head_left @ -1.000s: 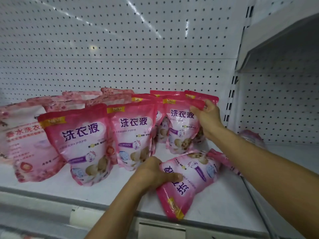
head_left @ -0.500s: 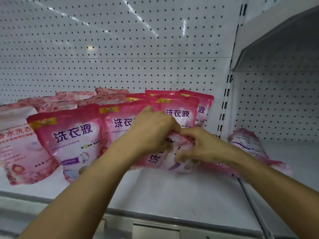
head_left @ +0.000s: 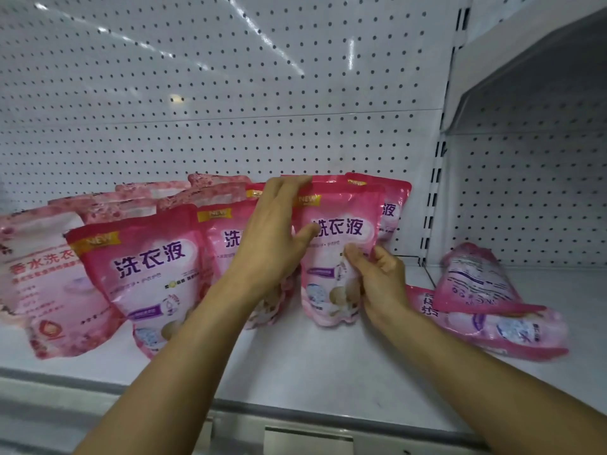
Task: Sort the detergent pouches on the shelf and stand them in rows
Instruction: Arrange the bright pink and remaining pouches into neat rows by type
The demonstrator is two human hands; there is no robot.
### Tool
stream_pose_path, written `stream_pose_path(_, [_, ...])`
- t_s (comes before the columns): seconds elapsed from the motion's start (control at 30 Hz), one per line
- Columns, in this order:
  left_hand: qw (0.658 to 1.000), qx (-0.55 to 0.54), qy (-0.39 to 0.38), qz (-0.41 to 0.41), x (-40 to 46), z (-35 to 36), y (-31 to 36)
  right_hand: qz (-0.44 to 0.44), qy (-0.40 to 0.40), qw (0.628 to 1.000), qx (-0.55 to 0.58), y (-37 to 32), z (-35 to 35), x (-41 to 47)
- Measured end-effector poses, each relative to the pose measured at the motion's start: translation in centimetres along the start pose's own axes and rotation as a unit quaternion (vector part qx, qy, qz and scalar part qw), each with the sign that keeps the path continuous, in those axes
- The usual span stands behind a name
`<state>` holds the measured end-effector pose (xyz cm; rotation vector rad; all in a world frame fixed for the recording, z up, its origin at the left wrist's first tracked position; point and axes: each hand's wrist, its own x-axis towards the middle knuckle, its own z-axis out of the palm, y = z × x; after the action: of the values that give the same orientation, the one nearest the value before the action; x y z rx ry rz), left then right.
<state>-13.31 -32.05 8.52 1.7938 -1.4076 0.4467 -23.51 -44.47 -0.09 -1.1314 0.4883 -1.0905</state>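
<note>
A bright pink detergent pouch stands upright at the right end of the front row on the white shelf. My left hand grips its top left corner and upper edge. My right hand holds its lower right side. Two more bright pink pouches stand to its left, one partly hidden behind my left arm. Paler pink pouches stand at the far left and in the back rows. Two bright pink pouches lie flat on the shelf to the right.
A white pegboard wall backs the shelf. A slotted upright divides this bay from the right one. Another shelf overhangs at upper right. A price rail runs along the front edge.
The pouch that lay flat at the front has been lifted and turned by both hands, and it now stands upright at the right end of the row.
</note>
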Motion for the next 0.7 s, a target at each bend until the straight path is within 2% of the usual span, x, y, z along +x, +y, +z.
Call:
stream_pose_path(0.1, [0.999, 0.016, -0.033, -0.005, 0.6, 1.0, -0.3, 0.032, -0.022, 0.999, 0.016, 1.0, 0.2, 0.1])
stream_pose_path(0.2, [0.998, 0.051, -0.027, -0.016, 0.1, 1.8, -1.0, 0.024, -0.086, 0.992, -0.093, -0.1, -0.3, 0.1])
stream_pose_path(0.3, [0.996, 0.083, -0.006, -0.011, -0.5, 2.4, -1.0, -0.032, -0.126, 0.964, -0.233, -1.8, -2.1, -0.4])
stream_pose_path(0.33, [0.996, 0.09, 0.0, -0.013, -0.7, 2.5, -1.0, -0.067, -0.128, 0.936, -0.322, -2.4, -3.2, -0.6])
stream_pose_path(0.37, [0.995, 0.096, 0.006, -0.012, -0.9, 2.6, -1.0, -0.099, -0.13, 0.884, -0.439, -2.8, -4.4, -0.7])
stream_pose_path(0.43, [0.995, 0.101, 0.023, 0.0, -1.4, 3.0, -0.9, -0.128, -0.142, 0.723, -0.664, -3.5, -7.3, -1.0])
stream_pose_path(0.47, [0.994, 0.101, 0.031, 0.008, -1.6, 3.1, -1.0, -0.129, -0.145, 0.654, -0.731, -3.7, -8.3, -1.0])
stream_pose_path(0.5, [0.994, 0.098, 0.037, 0.015, -1.8, 3.5, -0.9, -0.12, -0.147, 0.609, -0.77, -3.8, -9.1, -1.1])
stream_pose_path(0.57, [0.994, 0.09, 0.053, 0.033, -2.5, 4.3, -0.8, -0.126, -0.14, 0.575, -0.796, -3.9, -9.9, -1.5])
stream_pose_path(0.6, [0.993, 0.081, 0.072, 0.046, -2.9, 4.7, -0.6, -0.162, -0.143, 0.556, -0.803, -3.7, -10.3, -1.5])
stream_pose_path(0.67, [0.99, 0.053, 0.112, 0.074, -3.8, 5.3, 0.0, -0.264, -0.174, 0.493, -0.811, -3.1, -10.8, -1.5])
stream_pose_path(0.7, [0.989, 0.039, 0.118, 0.084, -4.4, 5.6, 0.4, -0.287, -0.189, 0.463, -0.817, -3.0, -10.7, -1.8])
